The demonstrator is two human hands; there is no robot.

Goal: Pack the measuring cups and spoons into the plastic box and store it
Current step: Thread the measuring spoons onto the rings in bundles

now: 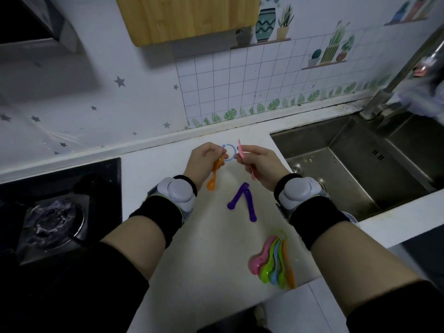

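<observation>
A white stone table (209,248) runs below a white wall scattered with grey stars (72,104) and a tile-pattern sheet printed with green plants (240,80). A pale bamboo cutting board (187,18) hangs above. At the right is a steel sink (348,140) with a chrome tap (397,78), at the left a black gas hob (55,222) under a grey extractor hood (36,27). The light is dim.

Your white counter (204,236) carries two purple spoons (238,194), touching at the handle ends, just nearer to you than the grip of your right hand (260,164). Further toward you, rightward, lies a nested stack of coloured measuring cups (274,263).
</observation>
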